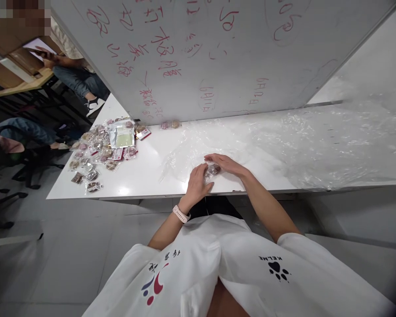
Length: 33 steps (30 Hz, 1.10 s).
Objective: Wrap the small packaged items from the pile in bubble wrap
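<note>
A small dark brown piece in clear plastic wrap (213, 170) lies on the white table near its front edge. My left hand (197, 181) is curved against its left side, with the thumb on the near side. From the right, my right hand (227, 164) bends round the far side of the same piece, its fingertips close to those of the left hand. Both hands are closed about it, and part of it is hidden under the fingers. A thin sheet of clear plastic (181, 154) is spread on the table around and beyond my hands.
Several small wrapped pieces (92, 175) and a silver-green pouch (124, 137) are heaped on the left. Two more wrapped pieces (170, 125) sit by the whiteboard (198, 66) at the back. Crumpled plastic film (330, 145) covers the right. Other people sit at far left.
</note>
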Motion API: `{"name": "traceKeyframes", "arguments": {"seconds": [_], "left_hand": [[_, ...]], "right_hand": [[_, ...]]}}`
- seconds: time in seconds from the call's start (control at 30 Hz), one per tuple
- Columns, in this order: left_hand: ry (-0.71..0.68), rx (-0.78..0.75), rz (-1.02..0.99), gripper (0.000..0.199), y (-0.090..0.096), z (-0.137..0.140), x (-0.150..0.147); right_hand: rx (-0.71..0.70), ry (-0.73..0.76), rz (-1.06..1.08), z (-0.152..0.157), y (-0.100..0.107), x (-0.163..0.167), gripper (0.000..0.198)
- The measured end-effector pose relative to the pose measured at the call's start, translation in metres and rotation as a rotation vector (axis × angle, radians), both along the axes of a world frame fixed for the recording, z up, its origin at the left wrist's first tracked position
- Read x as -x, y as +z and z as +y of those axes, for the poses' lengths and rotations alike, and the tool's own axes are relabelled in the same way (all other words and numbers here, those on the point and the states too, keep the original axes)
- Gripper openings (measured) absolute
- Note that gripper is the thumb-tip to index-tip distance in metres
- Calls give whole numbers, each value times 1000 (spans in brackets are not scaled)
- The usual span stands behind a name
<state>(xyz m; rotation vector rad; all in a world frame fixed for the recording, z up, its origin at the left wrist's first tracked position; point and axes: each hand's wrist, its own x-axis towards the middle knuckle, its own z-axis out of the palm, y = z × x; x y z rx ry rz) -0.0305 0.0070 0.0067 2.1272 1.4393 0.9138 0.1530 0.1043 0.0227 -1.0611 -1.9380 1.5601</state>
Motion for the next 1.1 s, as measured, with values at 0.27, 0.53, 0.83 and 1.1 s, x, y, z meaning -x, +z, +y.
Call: {"name": "traceKeyframes", "arguments": {"seconds": [0.27, 0.53, 0.83, 1.1], "left_hand": [[159, 29, 16, 29, -9, -1, 31], [422, 257, 4, 24, 1, 17, 24], [118, -163, 298, 33, 2, 16, 11], [-10, 6, 280, 23, 7, 6, 23]], "right_hand": [[-395, 116, -119, -28, -13, -32, 60], [-223, -347, -92, -52, -23, -20, 41], [-230, -450, -336, -29, -15, -4, 24], [-432, -149, -421, -71, -8, -21, 44]]}}
